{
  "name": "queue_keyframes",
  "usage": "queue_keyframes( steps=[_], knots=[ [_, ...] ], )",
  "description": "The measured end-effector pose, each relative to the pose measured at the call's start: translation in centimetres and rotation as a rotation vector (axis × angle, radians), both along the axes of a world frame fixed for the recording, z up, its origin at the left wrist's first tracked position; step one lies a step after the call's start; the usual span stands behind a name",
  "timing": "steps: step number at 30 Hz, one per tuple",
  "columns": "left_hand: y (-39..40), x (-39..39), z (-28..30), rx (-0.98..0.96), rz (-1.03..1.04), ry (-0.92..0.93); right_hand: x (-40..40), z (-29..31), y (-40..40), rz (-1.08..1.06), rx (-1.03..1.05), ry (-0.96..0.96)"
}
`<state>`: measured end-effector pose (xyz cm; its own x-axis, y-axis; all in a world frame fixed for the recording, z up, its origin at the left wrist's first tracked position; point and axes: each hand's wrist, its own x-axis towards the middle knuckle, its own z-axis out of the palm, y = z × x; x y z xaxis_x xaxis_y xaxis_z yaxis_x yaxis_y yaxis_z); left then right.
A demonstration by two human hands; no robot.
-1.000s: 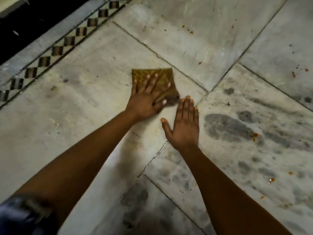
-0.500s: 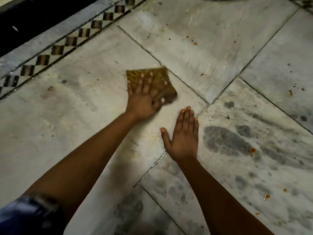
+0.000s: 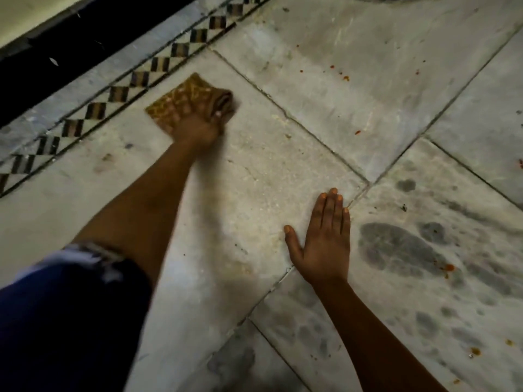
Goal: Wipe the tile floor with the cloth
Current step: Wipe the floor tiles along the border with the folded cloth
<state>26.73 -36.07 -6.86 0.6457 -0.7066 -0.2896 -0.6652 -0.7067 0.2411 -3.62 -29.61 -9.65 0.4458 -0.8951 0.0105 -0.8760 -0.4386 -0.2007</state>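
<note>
A folded brown-and-gold patterned cloth [image 3: 188, 99] lies on a pale marble floor tile [image 3: 254, 171], close to the checkered border. My left hand [image 3: 198, 127] presses down on the cloth's near edge, blurred, fingers over the fabric. My right hand [image 3: 322, 241] lies flat on the same tile by the grout line, fingers together, holding nothing. Small orange-red spots [image 3: 343, 76] dot the far tile.
A black-and-grey checkered border strip [image 3: 121, 93] runs diagonally at the left, with a dark band [image 3: 70, 52] beyond it. Grey blotches and orange specks [image 3: 448, 267] mark the tile to the right. My dark blue sleeve [image 3: 65, 321] fills the lower left.
My left hand has pushed the cloth away and to the left, up to the checkered border. My right hand has stayed flat on the floor.
</note>
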Motion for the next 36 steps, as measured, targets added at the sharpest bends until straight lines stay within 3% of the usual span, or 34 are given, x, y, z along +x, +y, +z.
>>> queue_keyframes(
  steps=[4,8,14,17,23,26,28,30,33,36],
  knots=[
    [-2.1,-7.9,0.1,-0.006,-0.281,-0.035,0.0,-0.1,-0.1,0.012,-0.001,0.016],
    [5.8,-10.3,-0.2,-0.056,-0.518,-0.032,0.0,0.1,-0.2,0.016,0.008,0.003],
    [13.0,0.2,-0.1,0.021,0.082,0.004,0.0,0.0,-0.2,0.015,0.012,0.004],
    [14.9,-2.6,-0.2,0.006,0.17,0.002,0.1,0.1,-0.2,0.015,0.027,0.014],
    [23.2,-13.1,-0.5,-0.032,-0.371,-0.064,-0.2,0.4,0.0,0.03,0.057,0.01],
    [27.0,-11.1,-0.7,-0.112,-0.743,-0.157,-0.4,0.6,-0.1,0.047,0.097,0.016],
    [28.2,-8.0,-0.8,-0.109,-0.878,-0.215,-0.8,0.7,0.3,0.056,0.119,0.014],
    [27.7,-5.2,-0.3,-0.065,-0.767,-0.199,-1.2,0.8,1.2,0.071,0.118,0.019],
    [23.7,-3.1,0.6,0.004,-0.397,-0.1,-2.0,0.8,2.5,0.1,0.135,0.034],
    [19.3,-4.5,1.2,0.031,-0.301,-0.139,-2.5,1.1,2.9,0.123,0.162,0.044]
  ],
)
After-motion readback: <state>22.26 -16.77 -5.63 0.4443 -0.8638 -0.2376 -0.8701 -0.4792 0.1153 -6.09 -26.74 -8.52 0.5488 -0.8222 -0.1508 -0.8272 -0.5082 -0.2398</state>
